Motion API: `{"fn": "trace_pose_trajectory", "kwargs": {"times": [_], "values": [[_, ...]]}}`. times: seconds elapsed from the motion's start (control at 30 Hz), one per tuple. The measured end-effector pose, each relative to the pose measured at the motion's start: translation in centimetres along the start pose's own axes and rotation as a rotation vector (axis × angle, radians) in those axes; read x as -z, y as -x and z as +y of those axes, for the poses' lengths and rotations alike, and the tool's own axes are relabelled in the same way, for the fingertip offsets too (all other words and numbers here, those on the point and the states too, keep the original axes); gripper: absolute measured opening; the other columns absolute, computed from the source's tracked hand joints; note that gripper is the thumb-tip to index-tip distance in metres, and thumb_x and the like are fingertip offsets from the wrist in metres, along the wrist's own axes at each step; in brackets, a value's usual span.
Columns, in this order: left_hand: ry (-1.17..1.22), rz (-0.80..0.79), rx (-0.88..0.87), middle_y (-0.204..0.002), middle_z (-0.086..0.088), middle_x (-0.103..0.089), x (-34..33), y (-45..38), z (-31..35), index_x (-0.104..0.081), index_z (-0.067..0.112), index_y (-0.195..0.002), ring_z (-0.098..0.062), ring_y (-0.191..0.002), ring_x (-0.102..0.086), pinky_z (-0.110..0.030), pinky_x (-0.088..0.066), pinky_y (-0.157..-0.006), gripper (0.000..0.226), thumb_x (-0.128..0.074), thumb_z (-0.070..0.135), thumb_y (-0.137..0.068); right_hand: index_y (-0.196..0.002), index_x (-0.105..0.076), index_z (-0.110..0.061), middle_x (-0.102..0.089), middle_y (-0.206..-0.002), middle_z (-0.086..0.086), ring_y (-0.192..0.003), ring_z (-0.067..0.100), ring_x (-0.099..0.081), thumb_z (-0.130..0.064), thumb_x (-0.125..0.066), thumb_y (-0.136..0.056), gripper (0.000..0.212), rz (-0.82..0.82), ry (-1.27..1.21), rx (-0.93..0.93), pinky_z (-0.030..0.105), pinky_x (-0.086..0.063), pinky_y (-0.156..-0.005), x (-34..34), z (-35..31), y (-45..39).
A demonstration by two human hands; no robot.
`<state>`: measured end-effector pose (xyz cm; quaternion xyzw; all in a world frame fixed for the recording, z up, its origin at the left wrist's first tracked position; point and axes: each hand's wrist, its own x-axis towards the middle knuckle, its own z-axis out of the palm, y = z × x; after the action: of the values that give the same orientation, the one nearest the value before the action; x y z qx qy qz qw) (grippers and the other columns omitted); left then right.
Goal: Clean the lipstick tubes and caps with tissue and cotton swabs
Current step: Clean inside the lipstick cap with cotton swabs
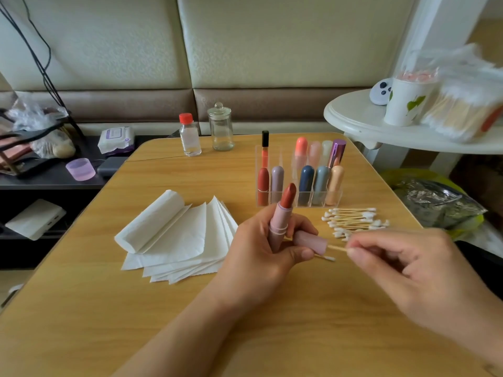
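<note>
The left hand [261, 246] gripped two things at once just in front of the clear acrylic lipstick organiser [298, 186], which serves here as the landmark. Its fingers were curled round the pale pink plastic lipstick tube [279, 227], held upright with the brick-red bullet [289, 195] wound out, probably so the colour touched nothing. Lower in the same grip, the matching pink cylindrical cap [311, 242] lay on its side, its open mouth turned toward the right hand [402, 265].

That hand, in front of the organiser and to its right, pinched a wooden-stemmed cotton swab [337, 248] between thumb and fingertip, its other fingers loosely curled. The stem ran into the cap's mouth, so the tip was hidden; I judged the cap's inside was being swabbed. A second swab [325, 258] stuck out under the left hand; what held it could not be told.

A loose heap of spare cotton swabs [353, 221] lay just in front of the organiser, within easy reach of the right hand. The fanned white tissue sheets [190, 240], one part-rolled, lay to the organiser's front left, on the wood-grain table [109, 322]. Other capped lipsticks [321, 183] stood upright in the organiser's compartments, apparently waiting.
</note>
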<state>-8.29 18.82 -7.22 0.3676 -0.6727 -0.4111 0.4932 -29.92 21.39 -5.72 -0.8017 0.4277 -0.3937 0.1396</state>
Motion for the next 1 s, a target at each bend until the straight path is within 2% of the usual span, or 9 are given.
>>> {"fn": "trace_pose_trajectory", "kwargs": {"times": [0.1, 0.23, 0.4, 0.47, 0.57, 0.67, 0.8, 0.93, 1.0], "values": [[0.027, 0.016, -0.033, -0.085, 0.010, -0.072, -0.1, -0.1, 0.4, -0.063, 0.032, -0.082, -0.004, -0.084, -0.067, -0.017, -0.049, -0.075, 0.044, -0.073, -0.010, -0.076, -0.084, -0.077, -0.028, -0.068, -0.064, -0.013, -0.050, 0.008, -0.060, -0.037, -0.060, -0.095, 0.023, 0.092, 0.045, -0.068, 0.025, -0.046, -0.044, -0.2, 0.2, -0.2], [0.031, 0.056, -0.045, -0.088, 0.006, -0.073, 0.4, -0.2, 0.2, -0.063, 0.042, -0.081, -0.007, -0.084, -0.068, -0.019, -0.050, -0.074, 0.051, -0.073, -0.008, -0.075, -0.080, -0.072, -0.028, -0.062, -0.060, -0.005, -0.050, 0.012, -0.054, -0.050, -0.051, -0.092, 0.033, -0.156, 0.052, -0.099, 0.034, -0.043, -0.046, -0.3, -0.3, 0.5], [0.017, -0.006, -0.025, -0.087, 0.009, -0.073, 0.1, -0.1, 0.1, -0.061, 0.022, -0.085, -0.005, -0.083, -0.066, -0.018, -0.049, -0.076, 0.034, -0.073, -0.009, -0.077, -0.087, -0.073, -0.033, -0.047, -0.047, -0.004, -0.043, 0.003, -0.036, -0.058, -0.057, -0.090, 0.030, -0.055, -0.254, -0.238, 0.018, -0.030, -0.043, 0.3, -0.5, -0.1], [0.038, 0.012, -0.034, -0.089, 0.005, -0.073, 0.2, -0.1, 0.0, -0.058, 0.027, -0.081, -0.009, -0.085, -0.067, -0.020, -0.050, -0.075, 0.036, -0.072, -0.007, -0.076, -0.091, -0.073, -0.037, -0.054, -0.049, -0.007, -0.041, 0.005, -0.040, -0.056, -0.056, -0.091, 0.025, 0.001, -0.177, -0.252, 0.018, -0.034, -0.042, 0.4, -0.6, 0.2], [0.062, 0.041, -0.042, -0.092, -0.002, -0.073, 0.3, -0.1, -0.1, -0.049, 0.029, -0.077, -0.017, -0.087, -0.067, -0.026, -0.053, -0.074, 0.040, -0.071, -0.004, -0.076, -0.096, -0.071, -0.040, -0.066, -0.062, 0.002, -0.047, 0.020, -0.056, -0.071, -0.049, -0.087, 0.039, -0.100, -0.047, -0.272, 0.035, -0.044, -0.041, 0.8, -1.3, 0.7], [0.043, 0.030, -0.051, -0.093, 0.000, -0.073, 0.2, -0.2, -0.2, -0.053, 0.039, -0.075, -0.017, -0.087, -0.067, -0.026, -0.052, -0.078, 0.043, -0.071, 0.001, -0.076, -0.089, -0.070, -0.035, -0.063, -0.061, -0.002, -0.047, 0.012, -0.053, -0.064, -0.048, -0.089, 0.037, -0.179, 0.003, -0.230, 0.032, -0.043, -0.042, 0.9, -1.6, 0.9], [0.051, 0.006, -0.054, -0.093, 0.002, -0.072, 0.1, -0.2, -0.3, -0.053, 0.037, -0.077, -0.014, -0.087, -0.066, -0.026, -0.050, -0.078, 0.038, -0.070, 0.002, -0.078, -0.088, -0.070, -0.024, -0.045, -0.056, 0.001, -0.047, 0.011, -0.036, -0.081, -0.056, -0.075, 0.061, -0.224, -0.322, -0.356, 0.030, -0.029, -0.044, 1.3, -2.1, 0.6], [0.042, -0.009, -0.053, -0.093, 0.000, -0.071, 0.2, -0.1, -0.6, -0.057, 0.037, -0.080, -0.023, -0.088, -0.066, -0.037, -0.053, -0.079, 0.034, -0.070, 0.006, -0.080, -0.082, -0.056, -0.020, -0.041, -0.056, -0.002, -0.051, 0.013, -0.034, -0.060, -0.047, -0.083, 0.040, -0.222, -0.183, -0.388, 0.043, -0.030, -0.048, 0.9, -1.5, 0.5], [0.058, -0.018, -0.050, -0.093, -0.001, -0.071, 0.2, -0.1, -0.8, -0.054, 0.027, -0.083, -0.026, -0.088, -0.066, -0.042, -0.053, -0.080, 0.026, -0.069, 0.007, -0.081, -0.083, -0.055, -0.026, -0.044, -0.055, -0.003, -0.049, 0.009, -0.035, -0.051, -0.044, -0.089, 0.027, -0.229, -0.078, -0.343, 0.037, -0.033, -0.048, 0.7, -1.6, 0.6]]}}
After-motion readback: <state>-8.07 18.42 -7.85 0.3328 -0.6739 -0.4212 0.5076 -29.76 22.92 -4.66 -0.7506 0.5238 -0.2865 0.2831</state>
